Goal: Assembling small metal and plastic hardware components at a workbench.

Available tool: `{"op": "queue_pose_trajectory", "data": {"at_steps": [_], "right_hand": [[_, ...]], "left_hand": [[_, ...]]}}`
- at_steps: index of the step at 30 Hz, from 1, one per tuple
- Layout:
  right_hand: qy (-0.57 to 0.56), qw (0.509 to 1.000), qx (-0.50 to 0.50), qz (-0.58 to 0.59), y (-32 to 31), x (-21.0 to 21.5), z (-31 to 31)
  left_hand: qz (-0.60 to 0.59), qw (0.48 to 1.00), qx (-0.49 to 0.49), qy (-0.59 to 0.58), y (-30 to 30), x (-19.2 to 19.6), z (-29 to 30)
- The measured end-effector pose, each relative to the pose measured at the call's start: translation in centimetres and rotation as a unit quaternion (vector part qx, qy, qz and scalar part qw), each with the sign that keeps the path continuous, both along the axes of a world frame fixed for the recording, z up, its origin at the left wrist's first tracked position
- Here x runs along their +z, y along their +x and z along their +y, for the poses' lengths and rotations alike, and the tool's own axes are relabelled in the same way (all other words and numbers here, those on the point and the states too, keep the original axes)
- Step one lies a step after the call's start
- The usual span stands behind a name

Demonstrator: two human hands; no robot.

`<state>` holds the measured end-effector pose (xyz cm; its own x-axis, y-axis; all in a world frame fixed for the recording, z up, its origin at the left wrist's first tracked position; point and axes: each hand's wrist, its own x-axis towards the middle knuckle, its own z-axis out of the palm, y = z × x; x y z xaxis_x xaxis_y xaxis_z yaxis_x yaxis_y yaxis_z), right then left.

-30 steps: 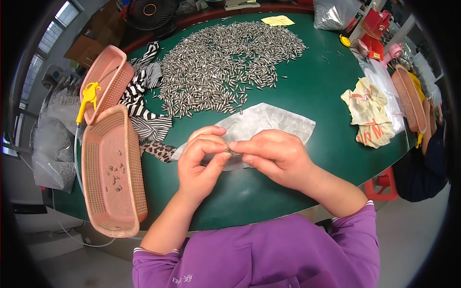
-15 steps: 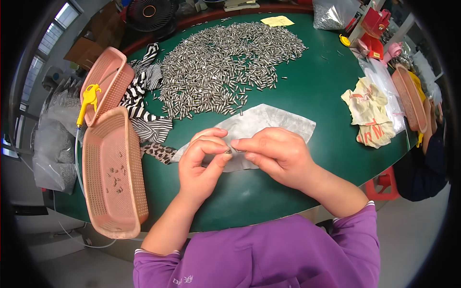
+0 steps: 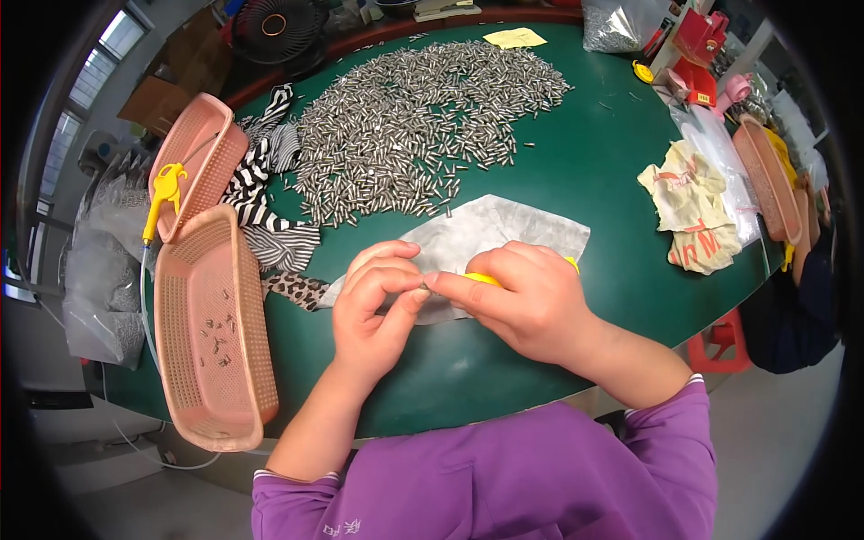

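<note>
Over a grey-white cloth (image 3: pixel 531 223) near the front of the table, my left hand (image 3: pixel 371 310) pinches a tiny metal part (image 3: pixel 424 287) between thumb and fingertips. It is too small and too covered to make out its shape. My right hand (image 3: pixel 544 306) is closed round a yellow object (image 3: pixel 484 279), mostly hidden by the palm, with a bit of yellow also showing behind the knuckles. The right index fingertip meets the left fingers at the metal part. Beyond the cloth lies a wide heap of small metal pins (image 3: pixel 396 135).
Pink plastic baskets (image 3: pixel 261 360) stand at the left, the nearer with a few small parts inside. A yellow air gun (image 3: pixel 167 184) with a hose rests on the farther one. Striped cloth (image 3: pixel 256 202) lies beside them. A crumpled printed cloth (image 3: pixel 688 202) is at right; a black fan (image 3: pixel 274 31) stands at the back.
My right hand has turned and its fingers have shifted, so the yellow object now shows in it. The right index fingertip has moved left, against the left fingertips.
</note>
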<state>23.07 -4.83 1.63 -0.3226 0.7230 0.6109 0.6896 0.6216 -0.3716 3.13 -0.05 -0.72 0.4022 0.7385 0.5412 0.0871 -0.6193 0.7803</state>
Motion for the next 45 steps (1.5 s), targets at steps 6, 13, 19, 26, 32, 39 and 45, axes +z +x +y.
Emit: {"op": "queue_pose_trajectory", "data": {"at_steps": [6,13,19,26,32,39,45], "right_hand": [[0.008,1.000,-0.022,0.008,0.1,0.1,0.1],[-0.107,0.986,0.052,0.120,0.1,-0.5,0.0],[-0.057,0.988,0.037,0.136,-0.3,-1.1,0.4],[-0.021,0.998,0.018,0.058,0.0,-0.5,0.3],[-0.048,0.998,-0.024,0.018,0.5,-0.1,0.4],[-0.104,0.985,0.053,0.125,0.2,-0.5,0.3],[-0.066,0.989,0.038,0.124,-0.1,-1.1,0.4]], "left_hand": [[0.008,1.000,-0.010,0.005,0.0,-0.3,-0.1],[-0.061,0.996,-0.011,-0.067,0.0,-0.7,-0.3],[-0.051,0.997,-0.006,-0.053,0.0,-0.6,-0.3],[0.040,0.999,-0.004,0.025,-0.1,-0.1,0.2],[0.045,0.999,0.001,0.030,-0.1,0.1,-0.1],[-0.020,0.999,0.008,-0.030,-0.2,-0.5,-0.2],[-0.012,1.000,0.012,-0.013,0.1,-0.2,-0.3]]}}
